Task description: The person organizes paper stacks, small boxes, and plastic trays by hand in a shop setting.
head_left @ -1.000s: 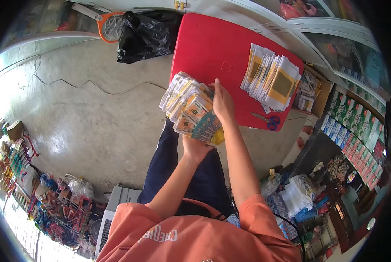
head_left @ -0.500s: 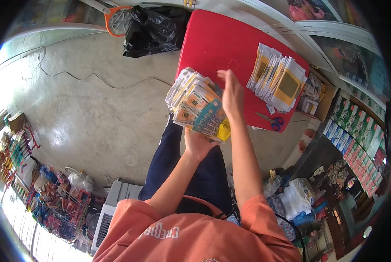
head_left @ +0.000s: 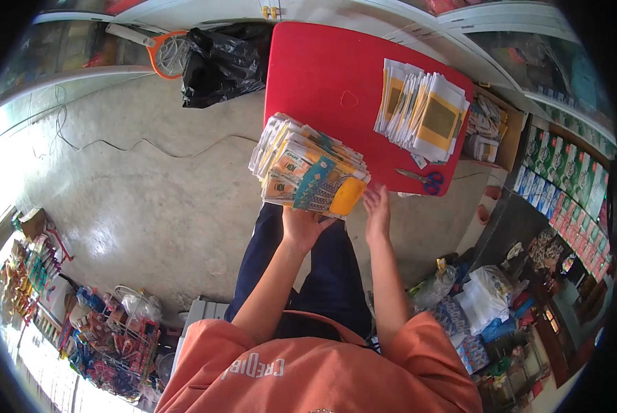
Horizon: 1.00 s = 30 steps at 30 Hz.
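My left hand (head_left: 304, 228) is closed around the lower edge of a thick stack of money envelopes (head_left: 307, 172), with the thumb at the near side. The top envelopes carry a banknote print, a teal patterned band and a yellow patch. Beside the stack's lower right corner, my right hand (head_left: 378, 215) has its fingers stretched out, fingertips right at the edge. The stack overlaps the near left side of the red table (head_left: 315, 69) in this view. On the tabletop lie a thin rubber band (head_left: 349, 100), another pile of white and yellow envelopes (head_left: 432, 117) and blue-handled scissors (head_left: 430, 182).
A cardboard box (head_left: 504, 141) of small packets stands right of the table. A black plastic bag (head_left: 222, 65) and an orange racket (head_left: 167, 55) are at the back left. A cable (head_left: 150, 142) crosses the floor. Shelved goods (head_left: 563, 186) line the right side.
My right hand has moved down from the stack's upper right side to its lower right corner. The yellow patch shows more fully, and the whole view has shifted slightly.
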Tool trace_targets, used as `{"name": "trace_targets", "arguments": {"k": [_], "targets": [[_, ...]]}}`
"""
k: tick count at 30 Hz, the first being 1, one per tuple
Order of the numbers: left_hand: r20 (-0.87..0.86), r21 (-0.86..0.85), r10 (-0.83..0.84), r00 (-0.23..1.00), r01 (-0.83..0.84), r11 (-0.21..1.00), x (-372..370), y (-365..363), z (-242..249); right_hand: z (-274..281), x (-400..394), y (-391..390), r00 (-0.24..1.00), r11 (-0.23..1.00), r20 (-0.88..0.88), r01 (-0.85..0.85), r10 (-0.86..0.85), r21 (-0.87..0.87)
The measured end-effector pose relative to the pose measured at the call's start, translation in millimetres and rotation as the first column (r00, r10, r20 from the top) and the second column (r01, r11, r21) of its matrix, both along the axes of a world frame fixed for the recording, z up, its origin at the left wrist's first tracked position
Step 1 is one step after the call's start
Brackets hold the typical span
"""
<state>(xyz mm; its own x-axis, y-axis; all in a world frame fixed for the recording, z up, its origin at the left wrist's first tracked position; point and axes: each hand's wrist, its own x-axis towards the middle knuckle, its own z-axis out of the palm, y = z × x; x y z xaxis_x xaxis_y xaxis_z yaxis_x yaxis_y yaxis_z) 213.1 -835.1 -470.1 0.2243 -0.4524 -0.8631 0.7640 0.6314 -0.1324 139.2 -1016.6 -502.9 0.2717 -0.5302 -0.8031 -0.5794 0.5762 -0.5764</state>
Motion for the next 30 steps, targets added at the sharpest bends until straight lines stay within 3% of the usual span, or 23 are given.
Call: {"name": "trace_targets", "arguments": {"k": [1,2,8,11,12,14,16,19,25,28,30], "targets": [[-0.004,0.006,-0.001,1.000,0.001,1.000,0,1,0,-5,-6,7,0.999,0.994,0.008,0.046,-0.047,0.094],[-0.008,0.010,-0.002,1.000,0.002,1.000,1,1,2,-2,-4,13,0.996,0.992,0.082,-0.027,0.017,0.125],[0.004,0.043,-0.045,0.999,0.045,0.998,0,0,6,11,21,30,0.986,0.975,0.142,0.059,-0.091,0.216],[-0.008,0.072,-0.117,0.993,0.117,0.990,-7,18,2,11,25,30,0.975,0.961,0.181,0.075,-0.126,0.266],[0.087,0.102,-0.237,0.968,0.228,0.968,-13,35,-8,9,24,29,0.972,0.956,0.194,0.078,-0.136,0.282],[0.258,0.182,-0.464,0.847,0.429,0.885,-19,78,-30,8,23,28,0.971,0.945,0.165,0.118,-0.175,0.306],[0.022,0.375,-0.442,0.897,0.402,0.835,2,109,-30,8,23,25,0.964,0.933,0.159,0.153,-0.214,0.326],[0.115,0.593,-0.452,0.885,0.304,0.745,45,162,-46,4,24,23,0.943,0.907,0.183,0.196,-0.279,0.373],[0.201,0.774,-0.810,0.551,0.418,0.476,140,117,-49,-33,13,17,0.897,0.820,0.177,0.271,-0.405,0.504],[0.303,0.824,-0.876,0.374,0.359,0.438,155,85,-63,-27,20,15,0.903,0.814,0.144,0.283,-0.404,0.508],[0.384,0.624,-0.834,0.397,0.554,0.551,167,77,-70,-9,35,14,0.894,0.803,0.147,0.295,-0.423,0.519]]}}
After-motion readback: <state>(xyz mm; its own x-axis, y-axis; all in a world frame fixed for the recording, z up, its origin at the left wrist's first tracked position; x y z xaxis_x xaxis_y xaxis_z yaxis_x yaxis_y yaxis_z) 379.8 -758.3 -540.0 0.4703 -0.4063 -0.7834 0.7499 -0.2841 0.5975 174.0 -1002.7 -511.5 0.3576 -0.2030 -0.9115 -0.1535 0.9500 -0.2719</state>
